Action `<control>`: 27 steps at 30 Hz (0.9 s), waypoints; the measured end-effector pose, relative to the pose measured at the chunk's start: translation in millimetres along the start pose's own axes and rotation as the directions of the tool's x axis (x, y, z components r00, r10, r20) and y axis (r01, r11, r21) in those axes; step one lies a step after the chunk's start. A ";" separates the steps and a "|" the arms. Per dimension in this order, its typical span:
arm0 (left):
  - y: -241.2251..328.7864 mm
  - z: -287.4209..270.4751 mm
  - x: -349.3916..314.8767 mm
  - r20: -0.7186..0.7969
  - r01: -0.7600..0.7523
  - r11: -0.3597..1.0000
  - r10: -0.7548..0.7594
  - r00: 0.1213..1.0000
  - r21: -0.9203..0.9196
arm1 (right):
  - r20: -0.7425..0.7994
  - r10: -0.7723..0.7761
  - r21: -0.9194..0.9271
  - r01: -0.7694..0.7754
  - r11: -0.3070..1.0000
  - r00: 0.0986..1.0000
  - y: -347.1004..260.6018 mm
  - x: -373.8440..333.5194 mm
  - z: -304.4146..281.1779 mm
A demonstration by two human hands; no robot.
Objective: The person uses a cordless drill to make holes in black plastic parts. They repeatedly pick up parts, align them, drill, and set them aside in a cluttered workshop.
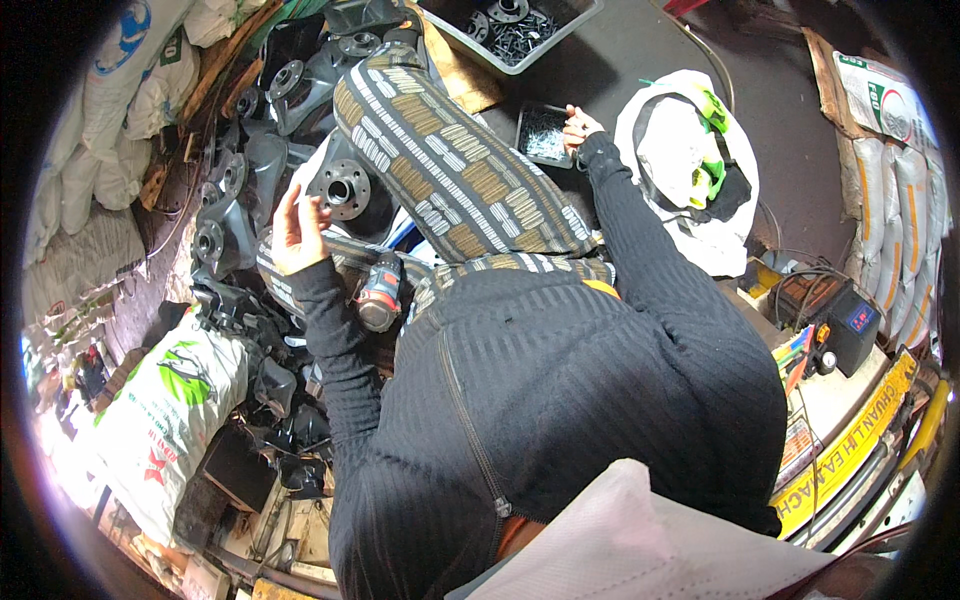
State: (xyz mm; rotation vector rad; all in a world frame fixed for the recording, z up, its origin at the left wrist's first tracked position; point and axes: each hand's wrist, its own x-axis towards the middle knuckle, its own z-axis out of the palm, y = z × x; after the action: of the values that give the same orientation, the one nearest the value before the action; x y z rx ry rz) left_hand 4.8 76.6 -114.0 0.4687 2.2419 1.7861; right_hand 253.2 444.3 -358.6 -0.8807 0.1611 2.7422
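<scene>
Lettering marks the yellow strip [850, 455], lower-left sack [172, 420] (red, seemingly blurred) and upper-right bag [882, 95].

Before the person [570, 380] I am watching, a tray [545, 161] is holding screws [545, 138], with the right hand [580, 128] hovering at its right edge, while a bin [513, 70] of bolts [515, 42] is standing beyond it and an open sack [715, 250] is sitting to its right. To the person's left, a pile of machine parts [265, 160] is spreading between the legs [450, 160] and the heaped sacks [120, 175], a flanged hub [358, 203] is lying just right of the left hand [298, 230], and a power tool [380, 295] is resting beside the left forearm [335, 325]. Farther right, a cabled unit [840, 320] is sitting between the person and some stacked bags [905, 230].
</scene>
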 end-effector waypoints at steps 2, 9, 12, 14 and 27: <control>21.5 32.7 -5.3 0.102 -0.139 0.990 0.140 0.985 -0.016 | 0.321 0.057 0.065 -0.081 0.995 0.945 10.9 -15.4 40.2; 79.4 129.3 -9.8 0.584 0.290 0.928 -0.104 0.805 -0.235 | 0.752 0.188 0.094 -0.386 0.918 0.631 112.2 -55.5 219.1; 82.7 114.9 -8.3 0.448 0.166 0.915 0.018 0.894 -0.369 | 0.751 0.321 0.013 -0.498 0.867 0.577 156.1 -56.2 248.8; 77.8 94.9 -12.2 0.369 0.155 0.945 -0.041 0.929 -0.287 | 0.765 0.364 -0.052 -0.512 0.857 0.531 182.7 -54.3 254.0; 69.0 39.1 -43.8 0.348 -0.337 0.918 0.253 0.903 0.209 | 0.317 0.541 -0.505 -0.345 0.791 0.779 262.5 -36.4 220.4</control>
State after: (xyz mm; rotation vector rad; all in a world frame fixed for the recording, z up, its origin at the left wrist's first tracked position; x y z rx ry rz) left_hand 66.9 108.7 -56.2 1.1232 2.2734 1.4033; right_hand 86.8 224.6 -151.5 -0.2678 -0.3787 3.4361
